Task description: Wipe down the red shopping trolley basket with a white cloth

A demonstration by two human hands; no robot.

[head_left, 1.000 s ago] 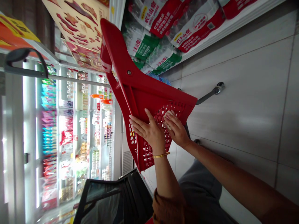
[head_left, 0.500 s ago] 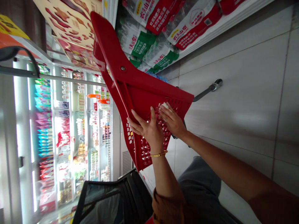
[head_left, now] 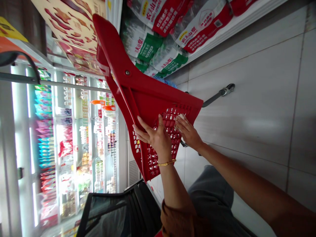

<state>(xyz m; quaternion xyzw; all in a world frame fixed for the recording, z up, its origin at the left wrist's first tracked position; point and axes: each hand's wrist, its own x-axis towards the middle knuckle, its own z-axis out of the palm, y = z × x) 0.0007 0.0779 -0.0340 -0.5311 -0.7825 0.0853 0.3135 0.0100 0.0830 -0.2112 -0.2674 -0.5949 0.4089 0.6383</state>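
A red plastic shopping basket [head_left: 148, 95] is tipped on its side in front of me, its mesh wall facing me. My left hand [head_left: 154, 136], with a gold bracelet on the wrist, lies flat on the mesh with fingers spread, holding nothing. My right hand [head_left: 189, 131] presses a small white cloth [head_left: 181, 117] against the mesh near the basket's corner, fingers closed over it.
Packs of bottled water [head_left: 170, 29] lie on a low shelf beside the grey tiled floor [head_left: 259, 98]. A lit glass-door fridge [head_left: 74, 138] full of goods stands behind the basket. A metal cart handle [head_left: 219, 93] and a black basket [head_left: 118, 210] are close by.
My right hand has slid the white cloth along the mesh toward the basket's corner and a little back. The left hand has shifted slightly and stays flat on the basket.
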